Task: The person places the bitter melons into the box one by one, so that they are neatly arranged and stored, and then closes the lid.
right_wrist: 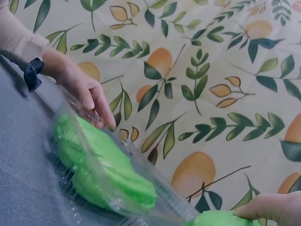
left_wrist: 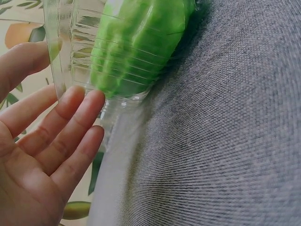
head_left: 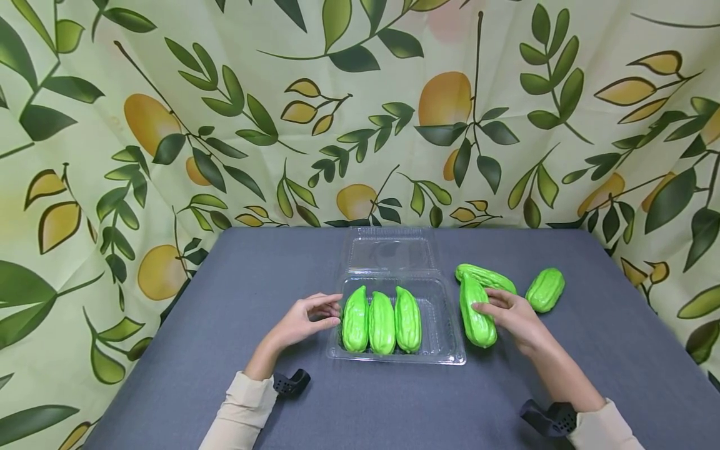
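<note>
My right hand (head_left: 514,319) grips a glossy, ridged green bitter melon (head_left: 477,315) just right of the clear plastic clamshell box (head_left: 444,356). The thumb lies on its near face; the other fingers go round its far side. In the right wrist view only part of that melon (right_wrist: 221,218) shows, under the thumb. Three more bitter melons (head_left: 382,325) stand side by side in the box, filling its left and middle. At the box's left wall is my left hand (head_left: 306,320), fingers loosely extended; in the left wrist view its fingertips (left_wrist: 95,100) are right at the clear rim.
Behind the held melon a bitter melon (head_left: 489,277) lies slantwise on the grey table (head_left: 270,262). Another bitter melon (head_left: 545,290) lies farther right. The box's lid (head_left: 390,250) is folded back, toward the leaf-patterned cloth (head_left: 371,156) behind the table.
</note>
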Available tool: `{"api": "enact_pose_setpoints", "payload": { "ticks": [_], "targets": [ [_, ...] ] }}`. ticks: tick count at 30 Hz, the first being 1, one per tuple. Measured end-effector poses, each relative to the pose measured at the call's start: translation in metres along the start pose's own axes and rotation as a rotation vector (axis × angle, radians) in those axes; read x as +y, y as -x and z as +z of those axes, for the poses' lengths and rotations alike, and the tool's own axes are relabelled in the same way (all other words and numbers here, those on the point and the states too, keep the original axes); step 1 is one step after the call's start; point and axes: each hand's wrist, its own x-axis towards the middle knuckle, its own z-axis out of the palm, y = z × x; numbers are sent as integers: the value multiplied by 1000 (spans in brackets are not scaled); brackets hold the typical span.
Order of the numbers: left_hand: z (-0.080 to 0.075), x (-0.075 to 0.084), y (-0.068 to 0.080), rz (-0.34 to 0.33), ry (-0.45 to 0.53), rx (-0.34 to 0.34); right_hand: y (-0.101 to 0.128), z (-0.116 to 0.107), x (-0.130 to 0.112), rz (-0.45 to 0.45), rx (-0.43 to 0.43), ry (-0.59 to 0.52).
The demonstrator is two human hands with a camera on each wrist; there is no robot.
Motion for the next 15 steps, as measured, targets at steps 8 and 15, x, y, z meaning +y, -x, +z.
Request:
{"api": "enact_pose_setpoints", "payload": {
  "ticks": [8,15],
  "targets": [
    [0,-1,0,-2,6,4,4,-3,-10,-16,-40,-4],
    [1,-3,-1,10,26,12,7,-1,-15,-47,-59,-7]
  ]
}}
